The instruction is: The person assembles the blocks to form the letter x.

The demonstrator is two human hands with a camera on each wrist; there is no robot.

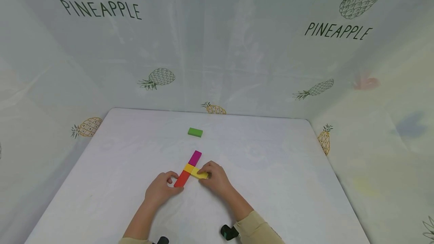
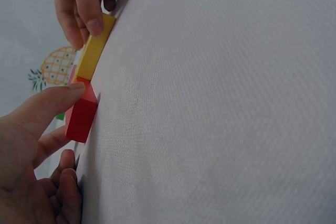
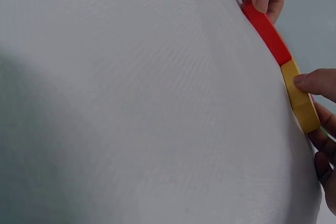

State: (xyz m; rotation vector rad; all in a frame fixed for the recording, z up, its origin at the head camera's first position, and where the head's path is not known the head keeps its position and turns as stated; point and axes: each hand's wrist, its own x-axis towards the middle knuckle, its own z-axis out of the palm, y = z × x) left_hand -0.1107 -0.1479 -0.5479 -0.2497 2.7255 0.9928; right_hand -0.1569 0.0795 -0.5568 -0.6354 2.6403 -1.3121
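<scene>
Several flat coloured blocks lie on the white table in the head view. A magenta block (image 1: 195,158), a small orange-yellow block (image 1: 188,168) and a red block (image 1: 182,179) form a slanting line. A yellow block (image 1: 199,173) branches off to the right, against the orange-yellow one. With thumb and finger, my left hand (image 1: 161,189) pinches the red block (image 2: 81,114) near its lower end. My right hand (image 1: 218,179) grips the yellow block (image 3: 299,95) between thumb and fingers at its outer end. Beyond the row lies a separate green block (image 1: 195,132).
The white tabletop (image 1: 271,183) has rounded far corners. Behind it and at the sides hangs a pale curtain (image 1: 220,48) printed with pineapples. A black wrist-worn device (image 1: 229,232) sits by the right sleeve (image 1: 259,229).
</scene>
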